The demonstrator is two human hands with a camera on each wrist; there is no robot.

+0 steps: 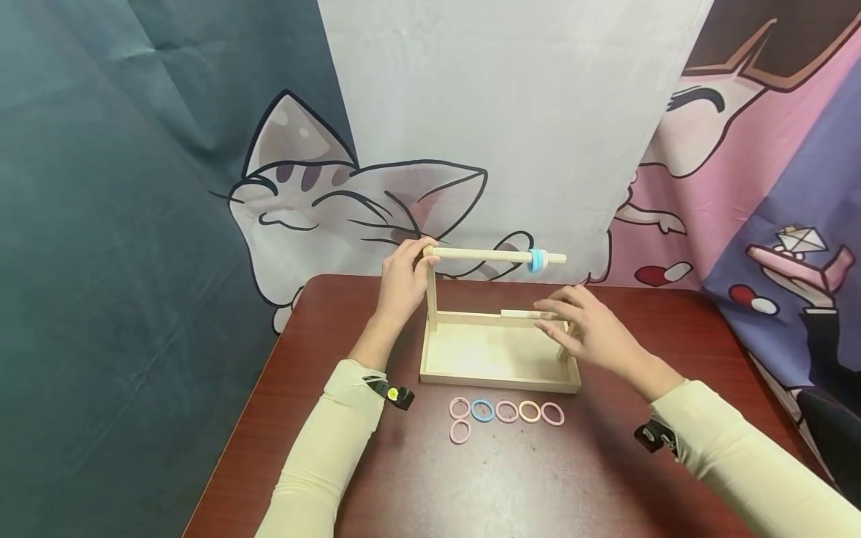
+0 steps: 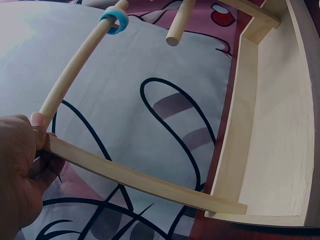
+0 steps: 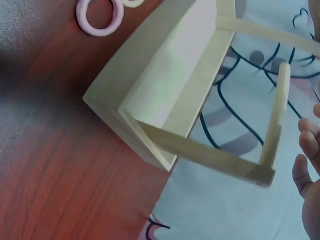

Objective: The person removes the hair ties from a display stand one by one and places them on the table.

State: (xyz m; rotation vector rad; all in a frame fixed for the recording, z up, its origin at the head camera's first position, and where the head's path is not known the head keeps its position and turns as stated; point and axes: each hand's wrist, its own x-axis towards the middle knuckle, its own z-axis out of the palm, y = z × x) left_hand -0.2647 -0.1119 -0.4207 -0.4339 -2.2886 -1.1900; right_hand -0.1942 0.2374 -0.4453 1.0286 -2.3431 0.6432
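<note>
Head view: left sleeve point(image 1: 329, 448) at 7 o'clock, right sleeve point(image 1: 753, 448) at 4, both long, pale cream, creased. Boxy black left wrist camera point(image 1: 403, 398), round yellow mark point(image 1: 393, 394); right wrist camera point(image 1: 649, 436) also black.

The right hand point(image 1: 588, 329) hides part of the right post point(image 1: 563, 351) of the wooden tray point(image 1: 498, 382). The left wrist view's edge crops the left hand point(image 2: 20, 172); the right wrist view's, a pink ring point(image 3: 100, 32).

A printed cloth backdrop point(image 1: 538, 112) is hung at twelve o'clock, a cartoon cat point(image 1: 265, 246) being shown at ten and a pink section point(image 1: 767, 134) at two; a reddish-brown table point(image 1: 572, 486) is placed at six.
</note>
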